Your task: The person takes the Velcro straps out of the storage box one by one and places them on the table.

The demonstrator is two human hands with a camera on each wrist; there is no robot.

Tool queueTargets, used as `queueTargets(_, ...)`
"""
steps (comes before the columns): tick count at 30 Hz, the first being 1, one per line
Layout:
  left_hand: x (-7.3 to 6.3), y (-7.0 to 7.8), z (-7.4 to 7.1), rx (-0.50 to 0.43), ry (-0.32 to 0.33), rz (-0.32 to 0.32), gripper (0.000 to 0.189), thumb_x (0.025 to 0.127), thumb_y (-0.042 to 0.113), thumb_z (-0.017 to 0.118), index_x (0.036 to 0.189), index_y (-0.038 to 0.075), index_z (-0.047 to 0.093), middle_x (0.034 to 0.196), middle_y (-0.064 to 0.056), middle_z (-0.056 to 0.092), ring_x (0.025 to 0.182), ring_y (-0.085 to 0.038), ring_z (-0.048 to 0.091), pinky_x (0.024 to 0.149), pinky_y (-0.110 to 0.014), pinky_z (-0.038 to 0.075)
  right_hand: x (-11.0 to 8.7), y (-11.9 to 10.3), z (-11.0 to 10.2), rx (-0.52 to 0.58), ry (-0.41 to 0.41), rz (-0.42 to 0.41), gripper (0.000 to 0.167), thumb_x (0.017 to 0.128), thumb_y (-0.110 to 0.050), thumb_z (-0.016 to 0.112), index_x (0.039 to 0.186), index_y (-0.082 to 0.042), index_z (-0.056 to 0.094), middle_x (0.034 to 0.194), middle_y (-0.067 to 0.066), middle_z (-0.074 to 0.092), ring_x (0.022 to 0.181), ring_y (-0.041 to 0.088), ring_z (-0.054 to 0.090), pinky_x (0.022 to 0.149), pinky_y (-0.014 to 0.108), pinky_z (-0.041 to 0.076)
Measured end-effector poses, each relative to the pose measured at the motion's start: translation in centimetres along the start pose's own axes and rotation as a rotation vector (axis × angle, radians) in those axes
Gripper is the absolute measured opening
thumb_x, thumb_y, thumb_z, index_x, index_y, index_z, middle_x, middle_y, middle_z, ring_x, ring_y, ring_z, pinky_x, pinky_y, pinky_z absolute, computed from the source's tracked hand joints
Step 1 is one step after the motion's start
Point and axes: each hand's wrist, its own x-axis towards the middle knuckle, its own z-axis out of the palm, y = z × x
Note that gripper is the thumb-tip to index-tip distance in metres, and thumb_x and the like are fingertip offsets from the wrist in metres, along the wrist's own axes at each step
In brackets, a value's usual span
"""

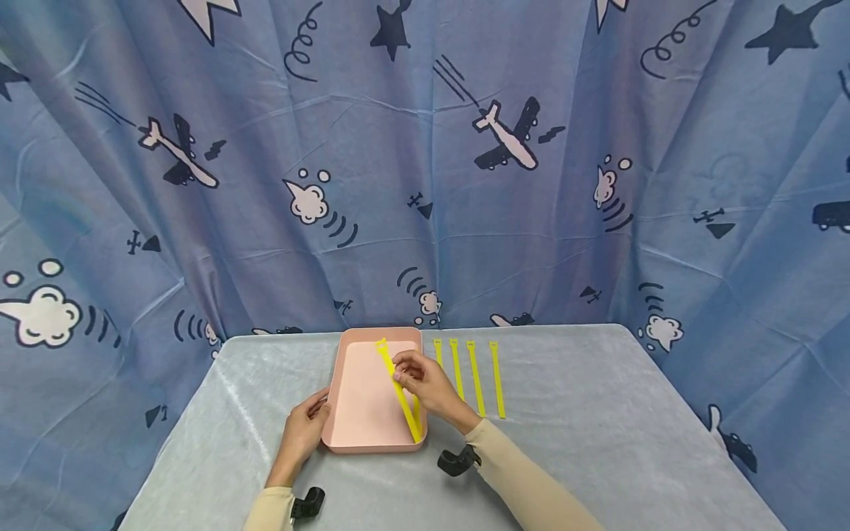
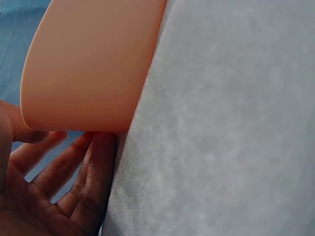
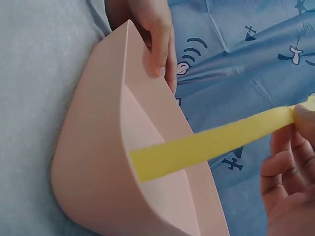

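Note:
My right hand (image 1: pixel 428 380) pinches a yellow hook-and-loop cable strap (image 3: pixel 211 143) between thumb and fingers, above the right half of a pink tray (image 1: pixel 365 391). The strap slants, its slotted head up at the far end and its plain end low near the tray's front right corner. Part of another yellow strap (image 1: pixel 417 408) shows inside the tray, by its right wall. My left hand (image 1: pixel 302 431) grips the tray's left side, thumb over the rim and fingers against the outer wall. Right of the tray lie several more yellow straps (image 1: pixel 498 380), some partly hidden by my right hand.
The tray stands on a table with a grey cloth (image 1: pixel 598 428). Behind the table's far edge hangs a blue curtain (image 1: pixel 425 184) printed with planes and stars. Black wrist mounts (image 1: pixel 458 462) sit on both forearms.

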Motion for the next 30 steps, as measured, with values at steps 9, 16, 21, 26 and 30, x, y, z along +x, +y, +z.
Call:
queueTargets(9,0.0,0.0,0.0,-0.001,-0.006,-0.006,0.041,0.100,0.017,0.053,0.140,0.010,0.056,0.127,-0.020,0.066,0.114,-0.030,0.065,0.094,-0.042,0.053,-0.3,0.0,-0.5,0.022,0.068,0.060,0.023,0.096,-0.005,0.060,0.118,0.000,0.060,0.094,0.008,0.060,0.079,0.025,0.056,0.067,0.022,0.047)
queueTargets(16,-0.1,0.1,-0.1,0.009,-0.001,-0.010,0.041,0.100,0.018,0.053,0.140,0.010,0.056,0.127,-0.019,0.066,0.114,-0.030,0.065,0.093,-0.042,0.053,0.1,1.4,-1.1,0.114,0.127,0.092,0.025,0.096,-0.005,0.061,0.119,0.003,0.060,0.093,0.006,0.059,0.073,0.016,0.054,0.064,0.024,0.046)
queueTargets(21,0.0,0.2,0.0,0.014,0.002,-0.009,0.041,0.100,0.018,0.053,0.140,0.009,0.056,0.126,-0.019,0.066,0.113,-0.029,0.065,0.091,-0.037,0.054,0.2,2.9,-1.6,0.139,0.162,0.119,0.027,0.096,-0.009,0.062,0.120,0.001,0.059,0.094,0.005,0.058,0.075,0.020,0.055,0.065,0.027,0.046)
queueTargets(26,0.0,0.2,-0.1,0.011,-0.011,-0.008,0.041,0.101,0.018,0.052,0.141,0.010,0.055,0.128,-0.020,0.065,0.114,-0.029,0.064,0.092,-0.040,0.053,0.0,3.2,-2.4,0.174,0.183,0.119,0.026,0.096,-0.010,0.062,0.119,0.002,0.059,0.094,0.006,0.058,0.071,0.018,0.053,0.063,0.027,0.045)
queueTargets(30,-0.1,0.2,-0.1,0.007,-0.009,-0.011,0.041,0.100,0.018,0.052,0.141,0.010,0.055,0.127,-0.020,0.066,0.113,-0.029,0.065,0.092,-0.040,0.053,-0.3,3.1,-3.0,0.178,0.231,0.127,0.025,0.096,-0.009,0.061,0.119,0.001,0.059,0.096,0.007,0.059,0.070,0.014,0.053,0.062,0.026,0.045)
